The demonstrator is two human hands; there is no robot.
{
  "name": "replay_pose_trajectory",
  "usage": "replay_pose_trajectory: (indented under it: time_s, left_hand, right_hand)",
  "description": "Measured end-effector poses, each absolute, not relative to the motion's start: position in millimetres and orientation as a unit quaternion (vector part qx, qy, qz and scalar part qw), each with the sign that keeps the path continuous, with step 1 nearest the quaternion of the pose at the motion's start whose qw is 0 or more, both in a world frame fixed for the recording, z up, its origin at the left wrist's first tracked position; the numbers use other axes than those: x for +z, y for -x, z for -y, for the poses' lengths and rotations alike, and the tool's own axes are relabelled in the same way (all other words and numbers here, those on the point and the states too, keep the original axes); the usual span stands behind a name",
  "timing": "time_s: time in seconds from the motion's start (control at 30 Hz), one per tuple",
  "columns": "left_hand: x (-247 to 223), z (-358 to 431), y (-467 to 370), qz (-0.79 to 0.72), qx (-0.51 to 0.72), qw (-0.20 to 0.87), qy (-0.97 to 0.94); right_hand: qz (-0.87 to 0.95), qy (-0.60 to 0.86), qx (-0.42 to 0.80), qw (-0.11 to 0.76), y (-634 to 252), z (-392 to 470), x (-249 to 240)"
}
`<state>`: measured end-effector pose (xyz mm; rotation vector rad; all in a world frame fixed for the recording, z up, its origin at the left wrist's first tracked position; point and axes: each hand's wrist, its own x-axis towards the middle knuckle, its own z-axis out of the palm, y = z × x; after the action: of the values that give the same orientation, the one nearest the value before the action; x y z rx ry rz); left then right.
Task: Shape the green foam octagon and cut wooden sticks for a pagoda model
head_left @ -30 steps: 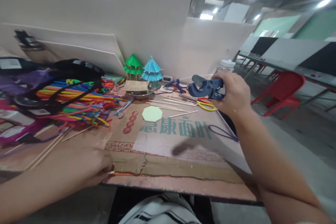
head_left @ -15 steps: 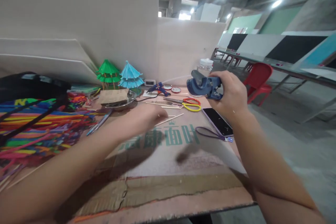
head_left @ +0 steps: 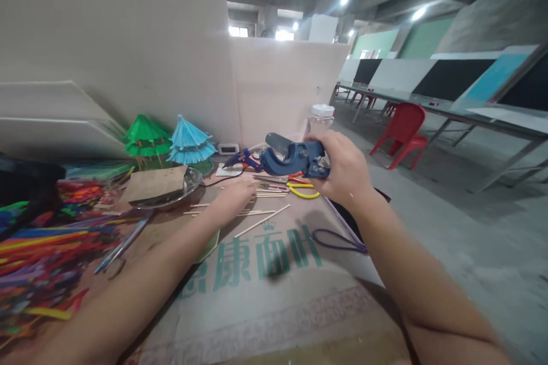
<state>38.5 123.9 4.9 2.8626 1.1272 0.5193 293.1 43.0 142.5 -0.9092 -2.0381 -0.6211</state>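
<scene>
My right hand (head_left: 345, 168) is wrapped round the handle of a blue cutter-like tool (head_left: 291, 157), held up over the table with its curved jaw facing left. My left hand (head_left: 237, 197) reaches low over thin wooden sticks (head_left: 261, 221), its fingers beside the glue gun and scissors; its fingertips are too blurred to tell whether they grip anything. Yellow and red scissors (head_left: 305, 191) lie partly behind the tool. A blue glue gun (head_left: 246, 159) rests beyond my left hand.
Green (head_left: 146, 140) and blue (head_left: 190, 142) paper-roofed models stand at the back left, near a metal dish (head_left: 192, 182) with cardboard. Colourful strips (head_left: 47, 251) cover the left side. A lidded jar (head_left: 321, 117), a phone partly hidden by my right arm and a purple strap (head_left: 338, 240) are at the right.
The view has shifted right, and the table items appear further left. My left hand has moved off toward the sticks near the glue gun. The tool stays in my right hand, now nearer the glue gun.
</scene>
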Motion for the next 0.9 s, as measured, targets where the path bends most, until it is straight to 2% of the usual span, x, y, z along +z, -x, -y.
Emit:
replay_pose_trajectory:
  time_s: [0.2,0.4,0.5,0.73,0.83,0.9]
  left_hand:
    - [5,-119,-35,-0.404,0.113,0.009,-0.908]
    - [1,-117,-36,-0.434,0.134,0.04,-0.89]
    - [18,-109,-37,-0.46,0.186,0.039,-0.867]
    - [97,-46,-15,-0.484,0.394,0.046,-0.78]
    - [105,-16,0,-0.434,0.47,0.089,-0.763]
    - [103,-5,5,-0.402,0.468,0.084,-0.782]
  right_hand:
    - [0.809,0.382,-0.249,0.371,-306,-45,137]
    - [0.807,0.397,-0.245,0.361,-306,-45,137]
    - [0.81,0.394,-0.25,0.355,-303,-42,137]
    - [0.82,0.34,-0.244,0.391,-298,-39,134]
    - [0.827,0.328,-0.238,0.39,-291,-43,126]
    - [0.827,0.327,-0.248,0.384,-286,-45,121]
